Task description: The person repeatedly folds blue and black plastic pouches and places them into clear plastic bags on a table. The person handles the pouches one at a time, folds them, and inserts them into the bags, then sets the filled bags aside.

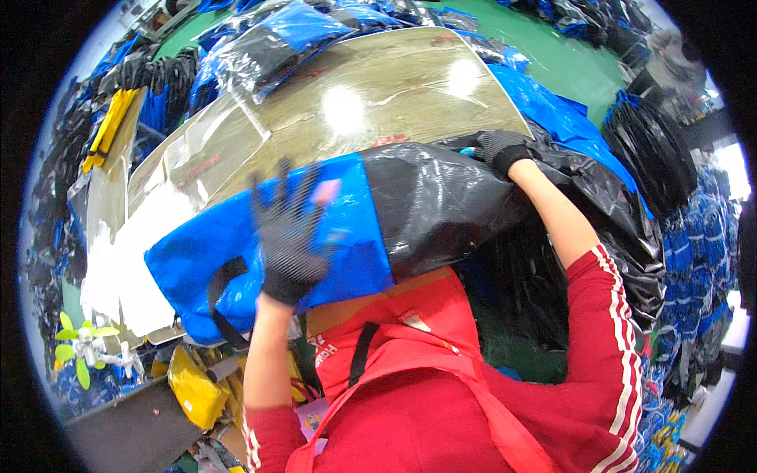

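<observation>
A large bag-like piece of blue (pixel 189 256) and shiny black sheeting (pixel 434 201) lies across the near side of the worktable. A black strap (pixel 223 290) loops out of its blue end. Above the blue part my left hand (pixel 290 244), in a dark striped glove, has its fingers spread; it is blurred, and whether it touches the sheeting cannot be made out. My right hand (pixel 505 148), gloved alike, is closed on the far edge of the black part. A small teal bit shows by its fingers; what it is stays unclear.
The worktable (pixel 394 83) has a worn, glossy top. Wrapped blue and black packs (pixel 276 47) pile up along its far side. Black goods hang at the right (pixel 650 154), with blue cords (pixel 698 252) nearer. A yellow bag (pixel 197 386) and a green-leaved plant (pixel 83 347) are at lower left.
</observation>
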The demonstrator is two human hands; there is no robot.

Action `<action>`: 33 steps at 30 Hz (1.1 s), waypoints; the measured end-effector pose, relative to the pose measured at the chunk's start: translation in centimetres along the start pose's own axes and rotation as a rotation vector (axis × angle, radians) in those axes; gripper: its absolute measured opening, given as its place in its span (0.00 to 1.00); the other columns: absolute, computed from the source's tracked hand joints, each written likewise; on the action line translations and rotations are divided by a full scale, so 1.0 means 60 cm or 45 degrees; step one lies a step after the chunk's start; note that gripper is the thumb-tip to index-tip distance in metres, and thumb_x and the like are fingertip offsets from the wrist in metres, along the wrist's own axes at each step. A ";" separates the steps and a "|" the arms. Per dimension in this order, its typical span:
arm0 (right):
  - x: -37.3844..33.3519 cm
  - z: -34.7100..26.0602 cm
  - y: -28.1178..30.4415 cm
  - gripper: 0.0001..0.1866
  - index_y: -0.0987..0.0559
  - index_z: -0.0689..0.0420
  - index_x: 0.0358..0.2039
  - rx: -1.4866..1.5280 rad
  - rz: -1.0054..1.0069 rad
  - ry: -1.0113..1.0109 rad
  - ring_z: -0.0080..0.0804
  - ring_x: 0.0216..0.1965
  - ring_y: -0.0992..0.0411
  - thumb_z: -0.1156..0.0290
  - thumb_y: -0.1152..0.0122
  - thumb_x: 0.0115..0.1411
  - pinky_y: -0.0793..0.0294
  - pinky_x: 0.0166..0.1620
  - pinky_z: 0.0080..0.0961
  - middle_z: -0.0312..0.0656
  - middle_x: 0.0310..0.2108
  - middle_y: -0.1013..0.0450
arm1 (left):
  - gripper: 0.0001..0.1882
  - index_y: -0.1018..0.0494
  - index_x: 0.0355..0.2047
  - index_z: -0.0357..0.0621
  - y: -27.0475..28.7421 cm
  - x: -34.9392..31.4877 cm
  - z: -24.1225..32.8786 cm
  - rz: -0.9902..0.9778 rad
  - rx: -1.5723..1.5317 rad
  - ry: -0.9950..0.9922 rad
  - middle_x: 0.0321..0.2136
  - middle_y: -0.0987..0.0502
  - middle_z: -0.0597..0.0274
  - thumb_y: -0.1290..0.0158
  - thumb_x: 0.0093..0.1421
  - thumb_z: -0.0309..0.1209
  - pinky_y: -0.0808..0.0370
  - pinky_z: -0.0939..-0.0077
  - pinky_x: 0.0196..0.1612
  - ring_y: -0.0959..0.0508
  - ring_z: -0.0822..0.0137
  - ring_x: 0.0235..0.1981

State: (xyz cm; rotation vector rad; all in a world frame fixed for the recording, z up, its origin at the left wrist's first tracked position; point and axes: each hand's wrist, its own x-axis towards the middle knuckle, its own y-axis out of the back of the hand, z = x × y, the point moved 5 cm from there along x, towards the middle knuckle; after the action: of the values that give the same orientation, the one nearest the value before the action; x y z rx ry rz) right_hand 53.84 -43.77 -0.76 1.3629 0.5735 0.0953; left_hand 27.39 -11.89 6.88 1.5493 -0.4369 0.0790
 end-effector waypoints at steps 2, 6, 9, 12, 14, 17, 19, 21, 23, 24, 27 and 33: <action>-0.020 -0.003 0.030 0.33 0.18 0.54 0.41 0.025 0.014 0.006 0.52 0.44 0.24 0.35 0.50 0.56 0.28 0.49 0.46 0.53 0.41 0.23 | 0.39 0.32 0.59 0.60 -0.066 0.069 0.063 -0.047 -0.121 -0.193 0.64 0.41 0.47 0.53 0.52 0.66 0.69 0.32 0.65 0.51 0.38 0.67; -0.104 -0.054 0.125 0.22 0.23 0.53 0.50 0.517 0.886 0.480 0.51 0.46 0.26 0.58 0.41 0.56 0.28 0.51 0.38 0.54 0.43 0.24 | 0.43 0.33 0.60 0.61 -0.178 0.074 0.065 -0.104 -0.189 -0.032 0.66 0.46 0.43 0.53 0.49 0.70 0.69 0.33 0.65 0.54 0.38 0.68; -0.129 -0.133 0.065 0.35 0.33 0.39 0.61 -0.017 0.581 0.762 0.49 0.67 0.47 0.36 0.53 0.57 0.55 0.65 0.57 0.46 0.64 0.41 | 0.44 0.37 0.63 0.56 -0.192 0.034 0.033 -0.069 -0.122 -0.197 0.66 0.48 0.40 0.50 0.50 0.66 0.68 0.36 0.66 0.54 0.40 0.69; -0.104 -0.135 -0.021 0.37 0.34 0.37 0.63 -0.104 0.449 0.608 0.49 0.69 0.52 0.32 0.56 0.57 0.63 0.66 0.61 0.43 0.67 0.45 | 0.45 0.35 0.60 0.56 -0.159 -0.039 -0.093 -0.357 0.073 -0.057 0.65 0.41 0.53 0.48 0.46 0.67 0.62 0.35 0.65 0.44 0.46 0.66; -0.102 -0.129 -0.045 0.37 0.33 0.35 0.62 0.026 0.761 0.720 0.49 0.68 0.50 0.32 0.55 0.56 0.66 0.66 0.63 0.43 0.66 0.43 | 0.41 0.41 0.64 0.53 -0.115 -0.125 -0.216 -0.731 0.398 0.512 0.67 0.45 0.52 0.54 0.56 0.61 0.64 0.44 0.68 0.47 0.48 0.67; -0.092 -0.121 -0.065 0.36 0.34 0.34 0.63 0.022 0.804 0.740 0.49 0.68 0.51 0.33 0.56 0.57 0.67 0.66 0.63 0.43 0.65 0.42 | 0.38 0.49 0.68 0.51 -0.085 -0.141 -0.272 -1.004 0.469 0.596 0.69 0.53 0.51 0.60 0.63 0.55 0.62 0.44 0.67 0.50 0.49 0.69; -0.091 -0.130 -0.058 0.36 0.35 0.33 0.63 -0.029 0.668 0.681 0.50 0.68 0.51 0.32 0.57 0.57 0.66 0.65 0.65 0.43 0.66 0.42 | 0.33 0.41 0.64 0.46 -0.088 -0.081 -0.222 -0.844 0.509 0.629 0.65 0.43 0.47 0.58 0.64 0.51 0.57 0.45 0.67 0.45 0.47 0.67; -0.099 -0.139 -0.039 0.36 0.35 0.33 0.63 -0.090 0.539 0.613 0.50 0.68 0.50 0.32 0.57 0.57 0.66 0.65 0.65 0.44 0.66 0.43 | 0.29 0.34 0.58 0.41 -0.096 0.029 -0.098 -0.206 0.078 0.514 0.60 0.36 0.42 0.53 0.62 0.48 0.50 0.48 0.67 0.41 0.44 0.64; -0.118 -0.139 -0.009 0.33 0.35 0.36 0.63 -0.050 0.618 0.698 0.51 0.66 0.48 0.38 0.54 0.59 0.58 0.64 0.63 0.46 0.64 0.41 | 0.36 0.35 0.58 0.40 -0.120 0.107 0.078 0.191 -0.356 -0.179 0.57 0.34 0.38 0.47 0.55 0.51 0.49 0.48 0.66 0.39 0.42 0.62; -0.128 -0.130 0.001 0.33 0.35 0.39 0.63 0.046 0.626 0.773 0.52 0.66 0.47 0.41 0.51 0.60 0.53 0.64 0.59 0.46 0.63 0.40 | 0.43 0.38 0.60 0.41 -0.159 0.146 0.141 0.016 -0.281 -0.258 0.59 0.37 0.39 0.46 0.50 0.57 0.53 0.46 0.66 0.41 0.42 0.62; -0.133 -0.036 0.015 0.23 0.25 0.44 0.54 0.100 0.686 0.653 0.45 0.53 0.31 0.53 0.47 0.60 0.35 0.57 0.41 0.43 0.53 0.29 | 0.50 0.43 0.65 0.47 -0.200 0.166 0.210 -0.147 -0.221 -0.106 0.66 0.49 0.38 0.52 0.50 0.68 0.66 0.37 0.66 0.53 0.39 0.68; -0.133 0.110 -0.009 0.18 0.22 0.39 0.51 0.216 1.114 0.317 0.45 0.54 0.31 0.53 0.44 0.61 0.35 0.58 0.40 0.42 0.52 0.27 | 0.53 0.45 0.66 0.46 -0.212 0.148 0.197 -0.160 -0.161 -0.190 0.67 0.53 0.39 0.54 0.49 0.71 0.71 0.33 0.64 0.57 0.38 0.69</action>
State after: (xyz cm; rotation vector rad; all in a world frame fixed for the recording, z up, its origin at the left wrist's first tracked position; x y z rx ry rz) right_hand 49.74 -52.87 2.00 1.6993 0.1505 0.9507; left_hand 37.03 -25.84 -2.80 1.4591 -0.4525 -0.1597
